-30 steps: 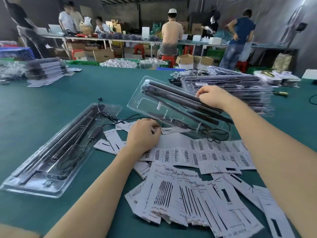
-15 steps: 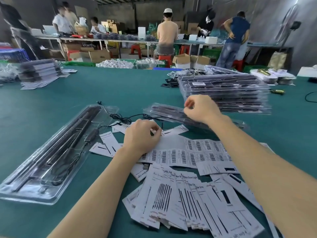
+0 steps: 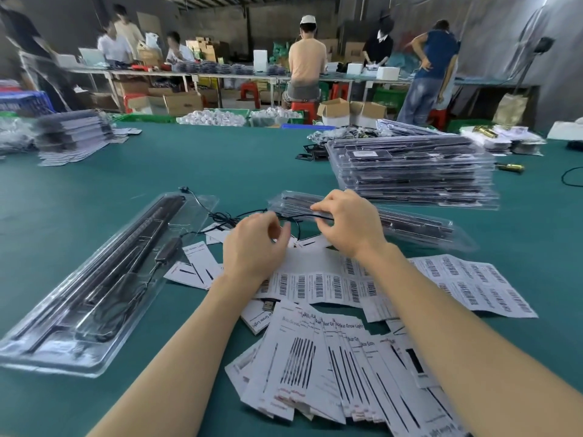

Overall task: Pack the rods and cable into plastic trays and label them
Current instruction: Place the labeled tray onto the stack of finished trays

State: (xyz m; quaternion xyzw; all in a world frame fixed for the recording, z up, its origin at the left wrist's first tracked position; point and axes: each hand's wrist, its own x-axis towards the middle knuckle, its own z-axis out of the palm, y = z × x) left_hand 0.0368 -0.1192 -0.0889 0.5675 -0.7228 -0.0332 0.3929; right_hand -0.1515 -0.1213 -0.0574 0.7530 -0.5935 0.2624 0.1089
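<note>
A packed plastic tray [image 3: 410, 223] lies flat on the green table [image 3: 220, 165], long axis running away to the right. The right hand [image 3: 347, 225] grips its near-left end; the left hand [image 3: 252, 244], loosely curled beside it, apparently holds nothing.

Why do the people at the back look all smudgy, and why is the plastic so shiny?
Head view: the workers at the back are smeared by motion blur, and so is the stack of packed trays; the clear tray on the left catches pale glare from the overhead light; the wide-angle lens bends the table edges; the label sheets near the hands stay fairly sharp.
</note>
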